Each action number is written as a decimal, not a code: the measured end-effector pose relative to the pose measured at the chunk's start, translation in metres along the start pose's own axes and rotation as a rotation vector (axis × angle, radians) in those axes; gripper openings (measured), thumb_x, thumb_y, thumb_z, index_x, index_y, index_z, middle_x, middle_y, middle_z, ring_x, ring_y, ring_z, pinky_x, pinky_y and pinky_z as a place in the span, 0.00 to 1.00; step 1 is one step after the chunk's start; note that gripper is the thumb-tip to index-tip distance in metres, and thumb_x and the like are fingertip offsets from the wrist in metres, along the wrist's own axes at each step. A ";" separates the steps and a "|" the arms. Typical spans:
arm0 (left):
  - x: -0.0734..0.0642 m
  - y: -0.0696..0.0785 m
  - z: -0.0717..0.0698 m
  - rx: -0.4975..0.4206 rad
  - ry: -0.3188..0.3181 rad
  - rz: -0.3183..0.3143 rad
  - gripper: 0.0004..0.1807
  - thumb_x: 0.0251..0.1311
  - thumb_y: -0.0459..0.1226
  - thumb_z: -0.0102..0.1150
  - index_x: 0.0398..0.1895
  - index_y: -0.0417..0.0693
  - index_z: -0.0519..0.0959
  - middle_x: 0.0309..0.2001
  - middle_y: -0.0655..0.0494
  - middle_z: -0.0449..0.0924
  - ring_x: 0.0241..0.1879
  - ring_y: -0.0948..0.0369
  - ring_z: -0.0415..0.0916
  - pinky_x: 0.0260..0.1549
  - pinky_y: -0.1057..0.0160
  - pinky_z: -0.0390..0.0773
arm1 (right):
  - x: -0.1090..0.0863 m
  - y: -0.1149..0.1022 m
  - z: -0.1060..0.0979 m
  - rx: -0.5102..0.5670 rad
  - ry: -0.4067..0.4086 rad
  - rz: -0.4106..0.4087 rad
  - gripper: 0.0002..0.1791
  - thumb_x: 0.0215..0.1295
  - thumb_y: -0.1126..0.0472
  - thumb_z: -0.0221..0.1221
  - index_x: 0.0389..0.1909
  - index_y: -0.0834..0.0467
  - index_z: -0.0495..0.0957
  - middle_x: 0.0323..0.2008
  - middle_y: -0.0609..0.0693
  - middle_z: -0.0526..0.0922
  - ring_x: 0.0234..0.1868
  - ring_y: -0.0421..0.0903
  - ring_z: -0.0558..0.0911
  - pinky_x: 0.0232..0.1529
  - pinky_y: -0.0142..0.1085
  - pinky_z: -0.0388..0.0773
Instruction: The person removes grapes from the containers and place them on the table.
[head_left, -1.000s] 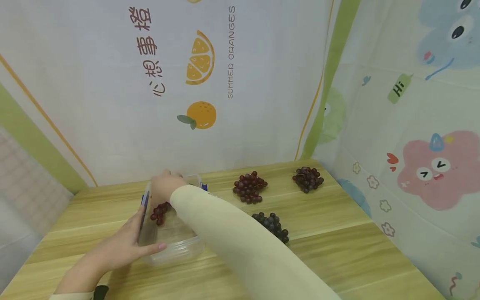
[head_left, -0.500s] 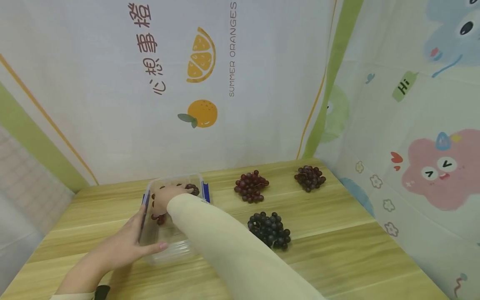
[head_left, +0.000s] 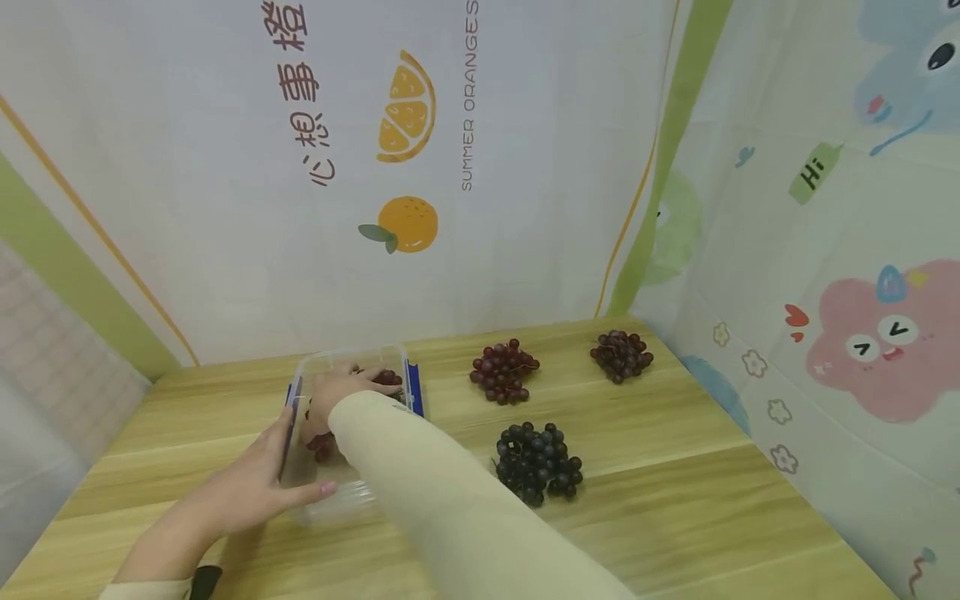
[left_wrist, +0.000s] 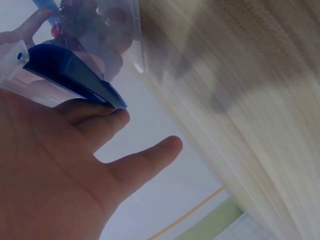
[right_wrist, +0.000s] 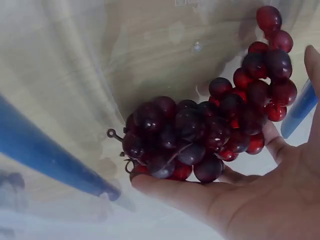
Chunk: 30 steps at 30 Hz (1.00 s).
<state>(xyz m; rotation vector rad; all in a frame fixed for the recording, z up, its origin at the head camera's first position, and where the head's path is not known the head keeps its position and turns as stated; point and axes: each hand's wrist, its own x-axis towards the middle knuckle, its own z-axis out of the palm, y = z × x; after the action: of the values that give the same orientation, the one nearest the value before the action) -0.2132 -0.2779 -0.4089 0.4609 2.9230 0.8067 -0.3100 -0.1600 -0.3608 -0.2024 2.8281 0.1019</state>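
A clear plastic container (head_left: 341,502) with blue side latches stands at the left of the table. My left hand (head_left: 240,487) lies along its left side, thumb stretched over the near end. Straight fingers touch the blue latch (left_wrist: 75,72) in the left wrist view. Inside the container my right hand (head_left: 333,402) spreads over a bunch of dark red grapes (right_wrist: 190,132). In the right wrist view its extended fingers lie against the bunch, with the thumb apart on the other side. Part of the bunch is hidden under the hand in the head view.
Right of the container lie a red grape bunch (head_left: 504,372), a darker red bunch (head_left: 621,357) at the back right, and a black bunch (head_left: 538,462) nearer the right sleeve (head_left: 442,492). A printed cloth (head_left: 525,250) bounds the wooden table (head_left: 675,500) behind.
My right hand has come down from the container's far end onto the grapes, its fingers spreading toward the right. The left hand stays at the container's side.
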 end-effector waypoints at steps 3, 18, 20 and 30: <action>-0.001 0.000 0.000 -0.003 0.002 0.000 0.74 0.62 0.61 0.71 0.84 0.28 0.27 0.81 0.15 0.37 0.77 0.18 0.45 0.67 0.17 0.59 | -0.006 -0.002 0.001 -0.030 -0.012 0.000 0.56 0.56 0.24 0.67 0.81 0.16 0.46 0.86 0.37 0.51 0.86 0.60 0.55 0.71 0.69 0.72; -0.001 0.000 0.001 0.040 0.020 0.002 0.74 0.61 0.62 0.70 0.84 0.28 0.29 0.80 0.14 0.40 0.76 0.18 0.48 0.67 0.18 0.60 | -0.012 0.002 0.000 -0.196 -0.003 -0.076 0.62 0.55 0.34 0.76 0.84 0.24 0.45 0.85 0.34 0.53 0.81 0.64 0.66 0.63 0.62 0.82; -0.001 0.000 0.001 0.031 0.020 0.000 0.75 0.61 0.63 0.70 0.84 0.29 0.29 0.80 0.14 0.40 0.76 0.18 0.47 0.67 0.18 0.59 | -0.011 0.001 -0.001 -0.191 -0.007 -0.061 0.59 0.54 0.36 0.77 0.82 0.24 0.52 0.84 0.32 0.55 0.79 0.64 0.69 0.62 0.62 0.84; -0.001 0.001 0.001 -0.001 0.014 -0.005 0.75 0.61 0.63 0.70 0.84 0.31 0.28 0.81 0.16 0.39 0.78 0.19 0.46 0.67 0.17 0.59 | -0.010 -0.007 -0.001 -0.218 -0.056 0.022 0.44 0.63 0.28 0.66 0.78 0.18 0.58 0.85 0.29 0.51 0.82 0.59 0.64 0.68 0.62 0.78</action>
<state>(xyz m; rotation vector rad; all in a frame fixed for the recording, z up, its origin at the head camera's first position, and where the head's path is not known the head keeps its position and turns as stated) -0.2119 -0.2770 -0.4095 0.4495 2.9350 0.8134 -0.3000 -0.1657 -0.3568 -0.2130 2.7608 0.4154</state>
